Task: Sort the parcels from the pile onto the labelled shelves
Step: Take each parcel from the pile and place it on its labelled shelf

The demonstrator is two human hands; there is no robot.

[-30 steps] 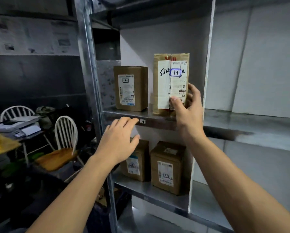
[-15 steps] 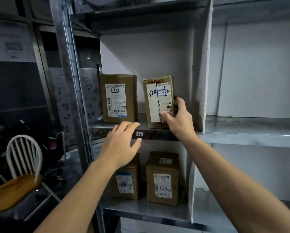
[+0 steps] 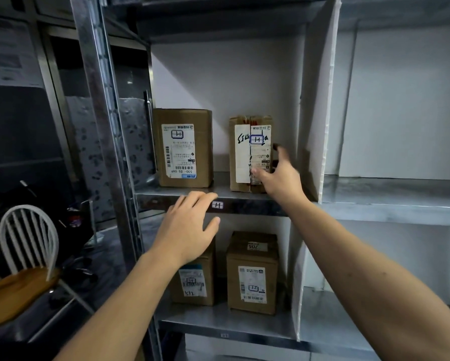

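H-marked parcel (image 3: 250, 155) upright on H shelf (image 3: 247, 205), right of second box (image 3: 183, 148) | right hand (image 3: 281, 179) thumb on parcel front, fingers blurred, grasp unclear | left hand (image 3: 190, 230) fingers relaxed, empty, at shelf edge

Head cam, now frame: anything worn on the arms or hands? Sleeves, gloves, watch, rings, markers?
Nothing worn that shows. The left hand and the right hand are bare, with no gloves, rings or tape visible. Both forearms are bare down to the frame edge: no sleeves, watch, bands or markers. The right fingertips are blurred.
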